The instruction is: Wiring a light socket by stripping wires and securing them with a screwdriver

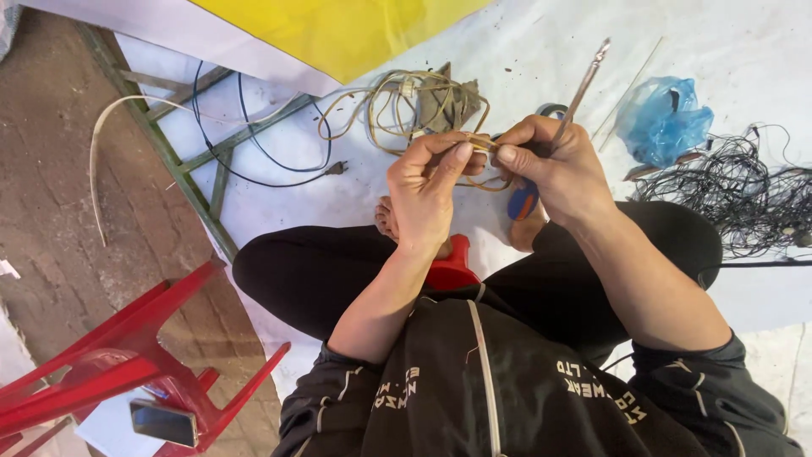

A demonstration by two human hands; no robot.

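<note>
Seated cross-legged on a white sheet [744, 51], you pinch a short run of beige cord [479, 142] between the thumb and fingers of your left hand [429, 182], the fingers closed tight on it. Your right hand [554, 165] is closed around a thin metal tool [582, 89] with a blue and orange handle [523, 200], its tip angled up and away from you, and the same fingers also touch the cord.

The cord looks light, limp and springy; it will likely sag and twist unless you hold it close to the worked spot, just beside your fingertips. Its sheath may be brittle with age, so judge your grip gently. The rest of it lies in a loose coil [406, 106] just beyond your left hand.

Room is tight: a tangle of black wire [744, 199] and a blue plastic bag [662, 120] sit near, to the right of your right hand. A black cable with a plug [337, 168] runs left of your left hand, and a red plastic chair [127, 355] stands well apart at your left elbow.
</note>
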